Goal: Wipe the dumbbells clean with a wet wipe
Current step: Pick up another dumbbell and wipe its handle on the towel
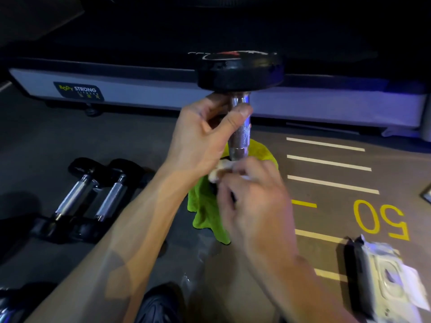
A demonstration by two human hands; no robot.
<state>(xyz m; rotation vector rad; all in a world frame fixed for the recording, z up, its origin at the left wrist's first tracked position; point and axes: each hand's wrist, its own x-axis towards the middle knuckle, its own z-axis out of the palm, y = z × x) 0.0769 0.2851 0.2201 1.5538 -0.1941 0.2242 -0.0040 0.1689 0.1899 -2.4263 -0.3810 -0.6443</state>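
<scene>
On the gym floor, near the foot of a treadmill, a dumbbell (pixel 240 94) stands upright on end, its black upper head raised and its ridged chrome handle pointing down. Its lower head is hidden behind the hands and a green cloth (pixel 205 206) that lies crumpled on the floor beneath it.

A left hand (pixel 205 134) grips the top of the handle just under the upper head, thumb across the front and fingers curled behind, steadying the weight. A right hand (pixel 254 201) pinches a bunched white wet wipe (pixel 220 170) and presses it against the base of the handle, where the chrome meets the lower head. Both forearms reach in from the near edge of the floor, the left crossing at a slant, the right wrist bent with the knuckles up.

To do this step well, the wipe likely needs to wrap round the handle and travel its full length, working into the ridged grip, while the left hand keeps the dumbbell from tipping.

Two more dumbbells (pixel 91 199) lie side by side toward the left edge of the floor. A wet-wipe pack (pixel 382 278) rests at the near right corner, flap open. Yellow lines and the number 50 (pixel 380 217) are painted on the floor at right.
</scene>
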